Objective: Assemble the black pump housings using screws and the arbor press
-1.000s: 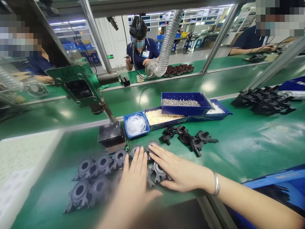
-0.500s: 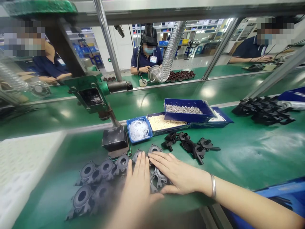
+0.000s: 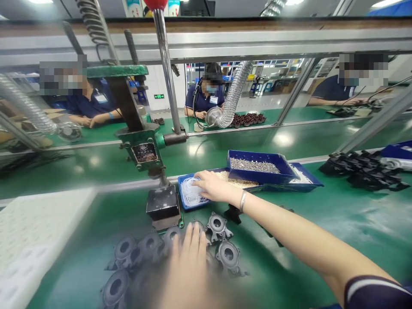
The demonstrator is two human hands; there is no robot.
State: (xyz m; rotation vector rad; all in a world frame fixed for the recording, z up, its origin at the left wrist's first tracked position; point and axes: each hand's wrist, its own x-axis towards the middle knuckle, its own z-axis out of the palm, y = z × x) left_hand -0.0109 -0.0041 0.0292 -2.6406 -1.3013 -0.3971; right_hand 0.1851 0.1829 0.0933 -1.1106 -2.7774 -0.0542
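My right hand [image 3: 214, 186] reaches over the small blue tray [image 3: 185, 203] of white rings [image 3: 190, 191], its fingertips down at the rings; whether a ring is pinched cannot be made out. Over the dark round housings [image 3: 228, 254], my left hand [image 3: 188, 253] lies flat with its fingers spread, covering some of them. The housings stand in two rows on the green table, each with a round opening facing up. Blur hides the lower left part of the rows.
A green press [image 3: 144, 150] with a black block [image 3: 163, 201] stands behind the housings. Blue bins hold screws [image 3: 254, 165] and beige pieces [image 3: 238, 180]. A white perforated tray [image 3: 41, 223] lies left. Black parts [image 3: 363, 169] are piled right. Several people sit across the table.
My right hand has left the housings and moved up to the tray of white rings. My left hand remains on the housings. The view has tilted upward, showing more of the press.
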